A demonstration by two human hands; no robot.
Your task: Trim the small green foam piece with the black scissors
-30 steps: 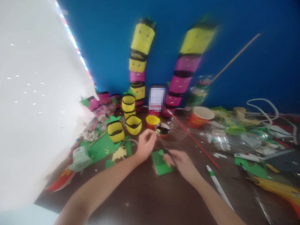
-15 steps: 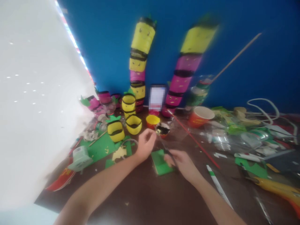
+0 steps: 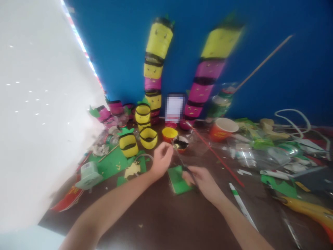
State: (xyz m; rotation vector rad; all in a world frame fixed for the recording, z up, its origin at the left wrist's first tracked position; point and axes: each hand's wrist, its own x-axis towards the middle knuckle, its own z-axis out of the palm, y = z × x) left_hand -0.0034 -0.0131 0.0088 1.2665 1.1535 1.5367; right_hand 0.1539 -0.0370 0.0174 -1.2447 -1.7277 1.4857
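My left hand is closed in a pinch beside a small cup with dark stuff inside. A tiny pale piece shows near its fingertips, too blurred to name. Wrapped round a slim dark-handled tool, my right hand is just above a green foam sheet. The tool's thin tip slants up toward the left fingertips; whether it touches them I cannot tell. Right behind stand a yellow cup and a yellow container with a black band.
Two tall stacks of yellow and magenta containers stand against the blue wall. A pixelated screen is between them. To the right are a red paper cup, a red stick, a marker and a yellow-handled tool.
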